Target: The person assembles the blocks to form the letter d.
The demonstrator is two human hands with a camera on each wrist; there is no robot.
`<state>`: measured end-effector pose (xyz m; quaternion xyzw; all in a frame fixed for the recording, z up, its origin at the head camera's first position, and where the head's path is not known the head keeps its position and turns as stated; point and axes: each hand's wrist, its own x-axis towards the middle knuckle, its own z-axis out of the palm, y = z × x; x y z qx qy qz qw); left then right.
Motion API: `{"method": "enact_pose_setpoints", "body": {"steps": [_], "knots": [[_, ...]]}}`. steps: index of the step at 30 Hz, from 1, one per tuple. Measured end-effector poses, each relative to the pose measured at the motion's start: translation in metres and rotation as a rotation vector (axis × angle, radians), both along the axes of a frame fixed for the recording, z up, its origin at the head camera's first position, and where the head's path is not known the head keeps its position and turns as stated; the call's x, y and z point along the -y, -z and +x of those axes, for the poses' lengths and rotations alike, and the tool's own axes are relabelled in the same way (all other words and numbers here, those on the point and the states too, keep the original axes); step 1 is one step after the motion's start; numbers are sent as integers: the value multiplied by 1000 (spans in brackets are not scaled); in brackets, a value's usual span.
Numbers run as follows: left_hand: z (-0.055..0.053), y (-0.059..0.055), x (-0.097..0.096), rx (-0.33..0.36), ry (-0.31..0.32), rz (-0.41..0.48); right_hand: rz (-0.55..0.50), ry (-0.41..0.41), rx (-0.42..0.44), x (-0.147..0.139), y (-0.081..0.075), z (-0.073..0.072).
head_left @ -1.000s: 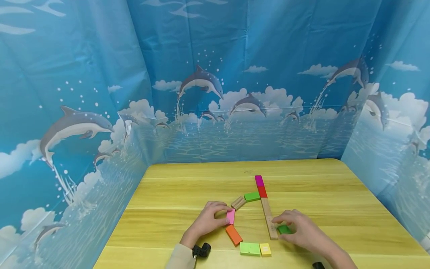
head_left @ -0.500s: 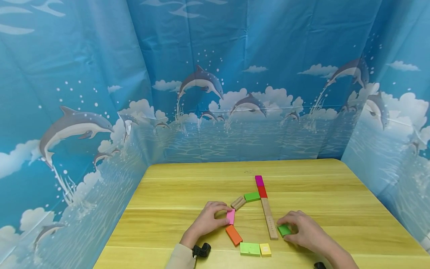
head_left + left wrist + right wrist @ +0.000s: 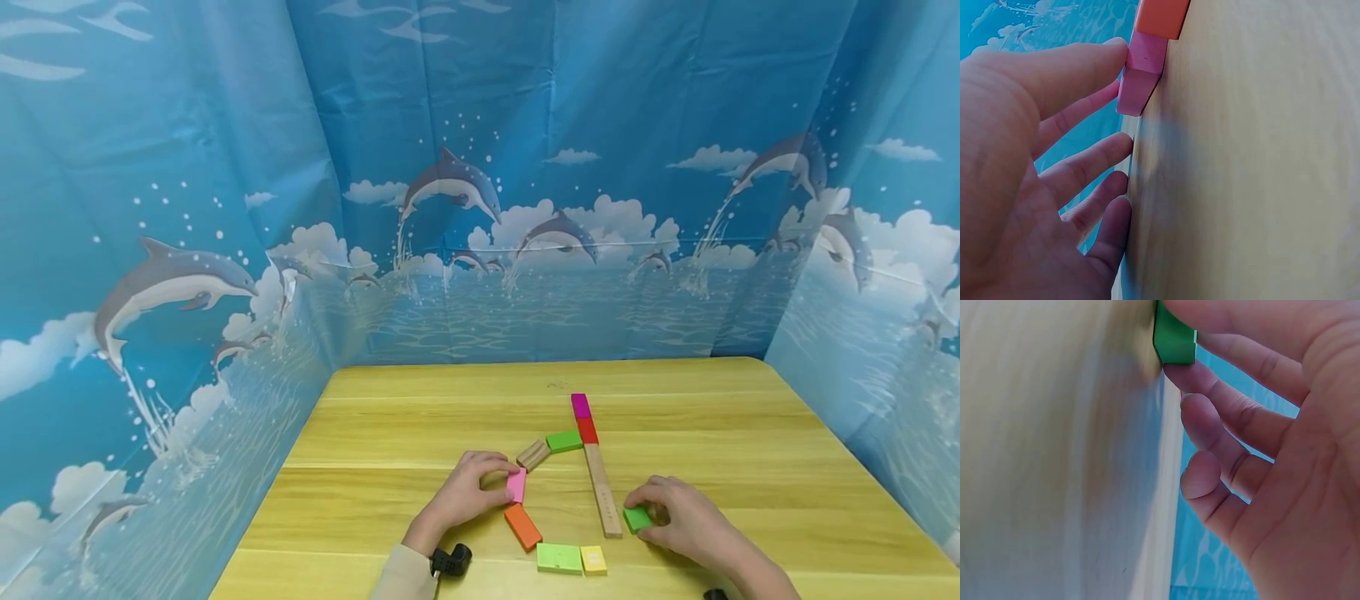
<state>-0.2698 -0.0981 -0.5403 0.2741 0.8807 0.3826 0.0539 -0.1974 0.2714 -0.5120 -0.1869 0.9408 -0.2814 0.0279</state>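
Note:
My left hand [image 3: 461, 492] holds a pink block [image 3: 517, 485] flat on the table, thumb and index finger at its two ends. In the left wrist view the other fingers are spread, and an orange block [image 3: 1163, 17] adjoins the pink block. With thumb and fingers my right hand [image 3: 686, 517] pinches a green block [image 3: 637, 520], just right of the plain wooden strip [image 3: 602, 492]. The right wrist view shows this green block [image 3: 1175, 339] between the thumb and fingers, its far part hidden by the thumb.
A red block [image 3: 587, 431] and a magenta block [image 3: 580, 406] continue the wooden strip away from me. Left of it curve another green block [image 3: 564, 442], a grooved wooden block [image 3: 534, 455], a light green block [image 3: 559, 558] and a yellow block [image 3: 594, 561]. A dolphin-print curtain [image 3: 480, 317] surrounds the table.
My right index finger has drawn back from the wooden strip onto the green block, which has shifted slightly toward me. The left hand stays on the pink block.

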Motion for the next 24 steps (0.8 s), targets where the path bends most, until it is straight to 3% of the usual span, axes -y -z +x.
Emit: {"method": "enact_pose_setpoints", "body": {"steps": [12,24], "knots": [[0,-1,1,-1,3,-1,-49,17,61,-4,0,1],[-2,2,2,-3,12,6,-231,-137,47,5,2,5]]}}
